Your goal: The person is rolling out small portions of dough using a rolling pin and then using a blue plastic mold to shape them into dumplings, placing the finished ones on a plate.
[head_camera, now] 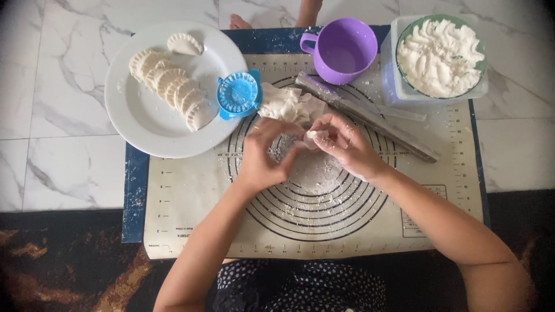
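**Pinching dough at the middle of the mat**

Pinching a small dough piece [313, 136] at the centre of the frame, both hands meet over the floured rings of the mat [191, 196]. The right hand [346, 144] has its fingers [329, 124] clamped on the piece; the left hand [263, 153] curls in from the left, its fingers [289, 128] closed toward the same piece and touching it.

Just above the hands lies a dough lump [287, 104], touching a blue press [238, 94] that overlaps the rim of the plate [139, 118] at upper left. The plate holds a row of folded dumplings [170, 86] leaning on one another, with one more dumpling set apart near its top edge. A purple cup [342, 51] stands at top centre; I cannot tell what is in it. At upper right a green-rimmed bowl [462, 22] heaped with white filling [439, 55] sits inside a clear tub [399, 86]. A rolling pin [376, 120] in clear wrap lies slanted between the cup and the right forearm.

The cream mat, dusted with flour, lies on a blue underlay [134, 190] spread on a white marble floor [63, 115]. A dark patterned rug [58, 260] runs along the bottom of the frame. A bare foot [238, 23] shows at the top edge.
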